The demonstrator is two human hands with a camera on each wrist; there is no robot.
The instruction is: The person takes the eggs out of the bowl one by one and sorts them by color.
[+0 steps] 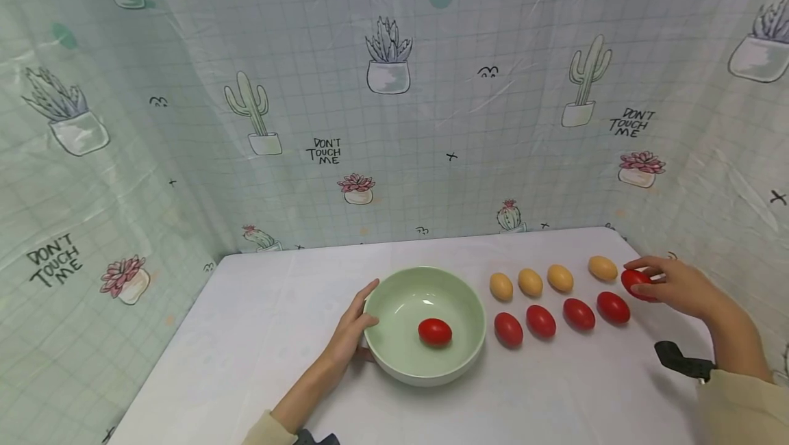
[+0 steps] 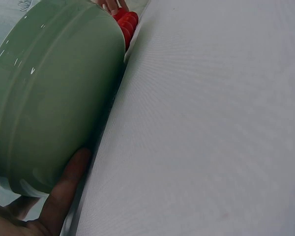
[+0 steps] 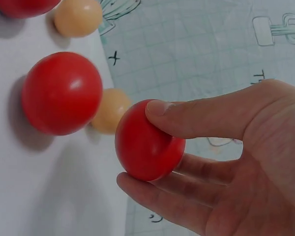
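A pale green bowl [image 1: 394, 301] stands on the table with one red egg [image 1: 434, 332] lying inside it. My left hand [image 1: 351, 328] grips the bowl's left side, thumb over the rim. In the left wrist view, a finger [image 2: 66, 187] lies low against the outer wall. At the far right, my right hand [image 1: 684, 285] pinches another red egg [image 3: 150, 142] between thumb and fingers. Beside that hand, several red eggs [image 1: 579, 314] lie in a slanting row, and several yellow eggs [image 1: 560, 278] form a second row behind them.
The white table [image 1: 246, 335] carries everything. Its back edge meets a patterned cloth [image 1: 419, 123] that also hangs along both sides. A black strap piece [image 1: 681, 361] sticks out near my right sleeve [image 1: 740, 404].
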